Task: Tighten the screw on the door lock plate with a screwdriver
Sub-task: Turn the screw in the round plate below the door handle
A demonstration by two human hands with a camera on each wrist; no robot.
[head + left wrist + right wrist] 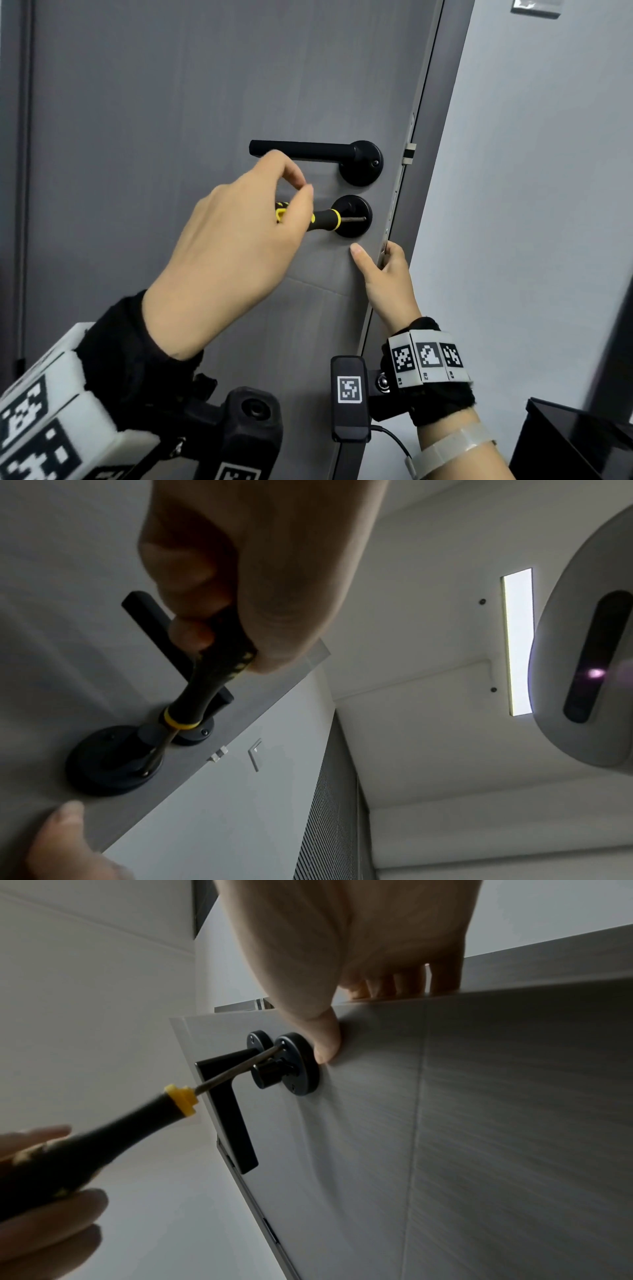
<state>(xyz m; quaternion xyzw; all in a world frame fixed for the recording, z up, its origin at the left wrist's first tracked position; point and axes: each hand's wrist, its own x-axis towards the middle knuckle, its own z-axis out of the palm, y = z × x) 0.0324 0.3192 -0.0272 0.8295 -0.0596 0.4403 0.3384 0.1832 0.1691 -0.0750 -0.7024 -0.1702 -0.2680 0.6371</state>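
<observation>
A black-and-yellow screwdriver (325, 219) points at the round black lock plate (356, 229) on the grey door (171, 102). Its metal tip rests at the plate's right side, where a screw sits. My left hand (239, 246) pinches the screwdriver handle (219, 666) between thumb and fingertips. My right hand (387, 274) grips the door's edge below the plate: the thumb (325, 1039) presses the door face beside the plate (301, 1064), and the fingers (404, 982) wrap round the edge. In the right wrist view the shaft (240, 1066) reaches the plate's upper rim.
A black lever handle (308, 152) on its own round rose sits just above the lock plate. The door stands ajar, its latch edge (407, 154) facing a pale wall. A dark cabinet (575, 442) stands low at the right.
</observation>
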